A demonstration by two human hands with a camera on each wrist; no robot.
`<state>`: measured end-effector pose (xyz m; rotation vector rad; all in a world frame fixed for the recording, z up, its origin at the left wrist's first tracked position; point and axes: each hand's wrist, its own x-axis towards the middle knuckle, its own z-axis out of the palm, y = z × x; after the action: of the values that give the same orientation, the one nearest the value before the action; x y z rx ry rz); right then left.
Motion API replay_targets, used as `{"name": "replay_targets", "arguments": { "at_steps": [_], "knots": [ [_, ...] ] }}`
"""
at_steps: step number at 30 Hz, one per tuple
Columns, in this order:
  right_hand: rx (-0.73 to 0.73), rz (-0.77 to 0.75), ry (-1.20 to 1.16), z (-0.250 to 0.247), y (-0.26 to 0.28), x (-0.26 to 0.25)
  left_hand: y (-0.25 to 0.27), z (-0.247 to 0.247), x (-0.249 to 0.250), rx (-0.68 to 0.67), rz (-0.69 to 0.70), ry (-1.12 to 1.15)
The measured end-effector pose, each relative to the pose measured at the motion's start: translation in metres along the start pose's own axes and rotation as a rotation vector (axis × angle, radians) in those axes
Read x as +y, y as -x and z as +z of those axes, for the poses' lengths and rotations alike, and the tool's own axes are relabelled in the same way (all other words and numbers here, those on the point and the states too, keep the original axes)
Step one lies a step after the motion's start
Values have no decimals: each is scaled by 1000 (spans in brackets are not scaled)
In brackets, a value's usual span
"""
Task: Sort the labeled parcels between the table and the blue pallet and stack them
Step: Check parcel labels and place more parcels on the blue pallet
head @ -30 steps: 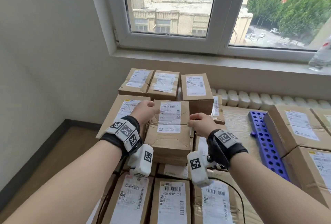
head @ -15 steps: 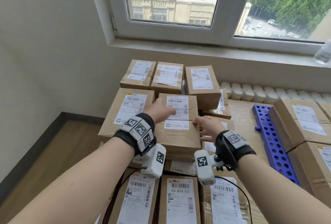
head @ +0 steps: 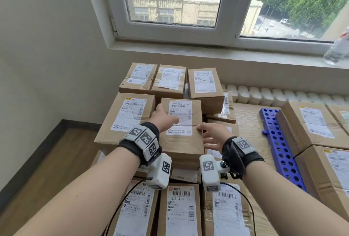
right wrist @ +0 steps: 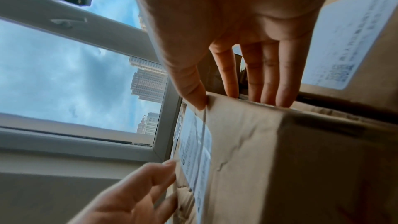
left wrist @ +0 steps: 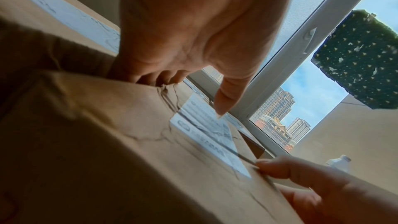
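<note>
Parcel [head: 182, 130], labelled on top, is sitting on the stack of cardboard boxes [head: 132, 120] below the window [head: 188, 9]. The left hand [head: 164, 117] is lying along its left edge, fingers tucked down its far side and thumb free above the label. The right hand [head: 211, 134] is touching its right side with straight fingers, thumb on the top edge. The blue pallet [head: 279, 141] is lying to the right on the surface.
</note>
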<state>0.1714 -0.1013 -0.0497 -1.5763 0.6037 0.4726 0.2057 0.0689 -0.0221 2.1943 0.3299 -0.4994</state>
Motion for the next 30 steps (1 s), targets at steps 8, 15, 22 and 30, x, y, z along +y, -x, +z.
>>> {"name": "replay_targets", "arguments": {
  "at_steps": [8,15,22,30],
  "knots": [
    [-6,-59,-67,-14,9,1,9,3,1,35,-26,65],
    [-56,-133,-78,-35,26,1,31,9,11,62,11,86],
    [-65,-190,-103,-61,37,7,55,22,22,91,-4,136],
    [-134,-243,-147,-93,43,15,82,51,32,164,-43,222]
  ]
}}
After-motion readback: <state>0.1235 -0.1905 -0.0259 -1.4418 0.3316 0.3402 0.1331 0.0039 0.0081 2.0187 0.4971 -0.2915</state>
